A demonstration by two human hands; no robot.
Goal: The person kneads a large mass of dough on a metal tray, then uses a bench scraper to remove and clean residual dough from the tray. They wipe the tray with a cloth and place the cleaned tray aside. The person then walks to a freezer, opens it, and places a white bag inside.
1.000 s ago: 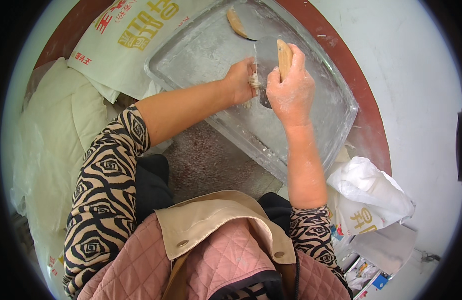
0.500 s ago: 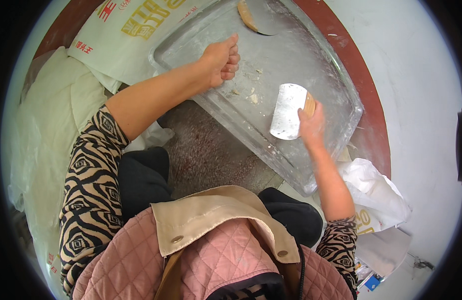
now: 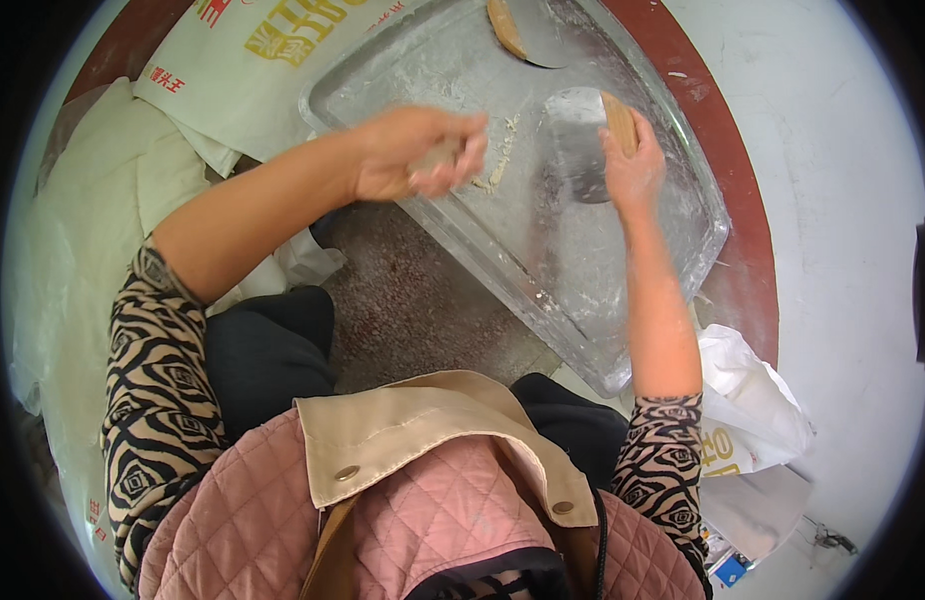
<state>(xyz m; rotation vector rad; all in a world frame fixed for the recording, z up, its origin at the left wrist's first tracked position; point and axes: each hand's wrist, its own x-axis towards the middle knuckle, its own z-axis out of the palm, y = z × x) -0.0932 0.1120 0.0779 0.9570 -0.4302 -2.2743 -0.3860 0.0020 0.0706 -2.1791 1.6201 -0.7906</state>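
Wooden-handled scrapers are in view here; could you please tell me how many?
2: one wooden-handled scraper is in the right hand; the other scraper lies in the grey tray, near the picture's top edge. Others may be hidden.

a scraper with a broad grey metal blade and a wooden handle sits in the right hand, blade to the left, over the metal tray; pale scraps lie there in a thin, broken line.
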